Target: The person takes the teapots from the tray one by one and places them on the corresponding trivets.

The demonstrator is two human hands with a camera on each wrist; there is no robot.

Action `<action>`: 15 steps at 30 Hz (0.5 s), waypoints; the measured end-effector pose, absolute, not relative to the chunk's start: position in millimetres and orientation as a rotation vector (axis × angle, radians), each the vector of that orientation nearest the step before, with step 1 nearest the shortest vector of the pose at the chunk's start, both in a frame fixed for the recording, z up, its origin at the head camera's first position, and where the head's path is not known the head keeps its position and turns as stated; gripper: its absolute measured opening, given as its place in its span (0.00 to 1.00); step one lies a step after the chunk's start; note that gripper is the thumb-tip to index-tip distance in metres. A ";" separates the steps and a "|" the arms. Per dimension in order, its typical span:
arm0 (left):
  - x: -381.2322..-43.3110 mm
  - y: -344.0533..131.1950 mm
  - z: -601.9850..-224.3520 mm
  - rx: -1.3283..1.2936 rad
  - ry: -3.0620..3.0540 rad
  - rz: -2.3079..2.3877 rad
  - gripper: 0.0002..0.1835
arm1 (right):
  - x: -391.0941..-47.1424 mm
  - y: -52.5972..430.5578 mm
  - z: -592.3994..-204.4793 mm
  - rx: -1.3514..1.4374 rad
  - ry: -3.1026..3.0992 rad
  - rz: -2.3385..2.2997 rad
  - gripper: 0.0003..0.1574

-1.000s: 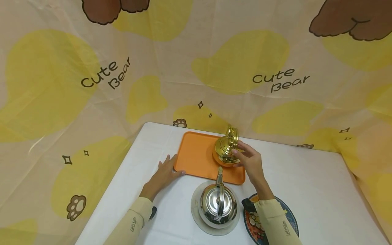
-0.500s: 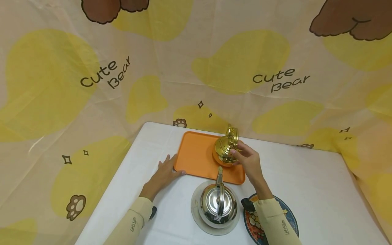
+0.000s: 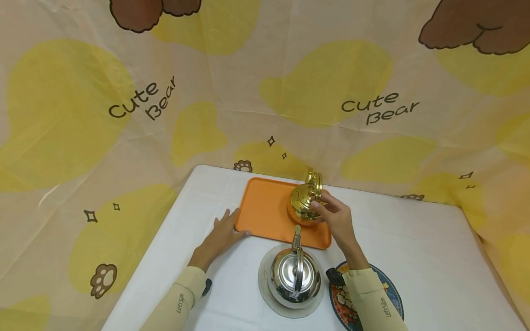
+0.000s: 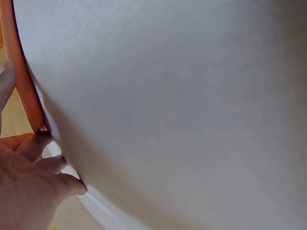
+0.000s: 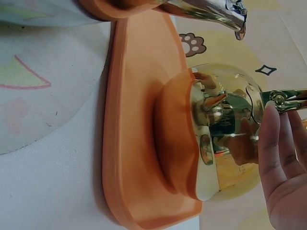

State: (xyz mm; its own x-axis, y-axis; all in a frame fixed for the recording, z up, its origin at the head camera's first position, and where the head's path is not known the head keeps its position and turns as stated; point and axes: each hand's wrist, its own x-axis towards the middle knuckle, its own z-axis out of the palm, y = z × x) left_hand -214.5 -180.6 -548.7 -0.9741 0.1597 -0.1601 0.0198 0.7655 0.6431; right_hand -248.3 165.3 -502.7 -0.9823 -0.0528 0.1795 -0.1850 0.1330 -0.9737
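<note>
A shiny gold kettle (image 3: 299,204) stands upright on the right part of an orange tray (image 3: 262,202). My right hand (image 3: 342,223) pinches the kettle at its handle, thumb on the near side and fingers behind. The right wrist view shows those fingertips at the base of the handle, above the gold kettle's (image 5: 177,139) round body. My left hand (image 3: 225,235) lies spread against the tray's left front corner. In the left wrist view its fingers touch the tray's (image 4: 21,76) corner and the white tabletop.
Just in front of the tray, a silver kettle (image 3: 281,276) rests on a pale round plate (image 3: 265,280), its spout reaching over the tray's near edge. A patterned blue-rimmed plate (image 3: 395,294) lies partly under my right forearm. A printed cloth (image 3: 232,92) hangs behind the white table (image 3: 422,239).
My right hand has shifted very slightly left at the gold kettle's handle. The left hand, the tray and both kettles stay where they were.
</note>
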 end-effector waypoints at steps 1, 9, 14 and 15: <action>-214.6 -180.5 -548.8 0.142 2.756 0.999 0.51 | -248.1 165.4 -503.0 0.237 -2.283 1.991 0.26; -213.9 -179.1 -548.1 0.120 2.754 1.000 0.51 | -244.6 167.5 -505.3 0.212 -2.268 1.992 0.25; -213.1 -179.6 -547.5 0.107 2.747 1.005 0.51 | -243.4 169.8 -507.2 0.249 -2.270 1.977 0.24; -212.9 -179.8 -547.3 0.104 2.746 1.004 0.51 | -243.5 170.3 -507.7 0.256 -2.269 1.975 0.24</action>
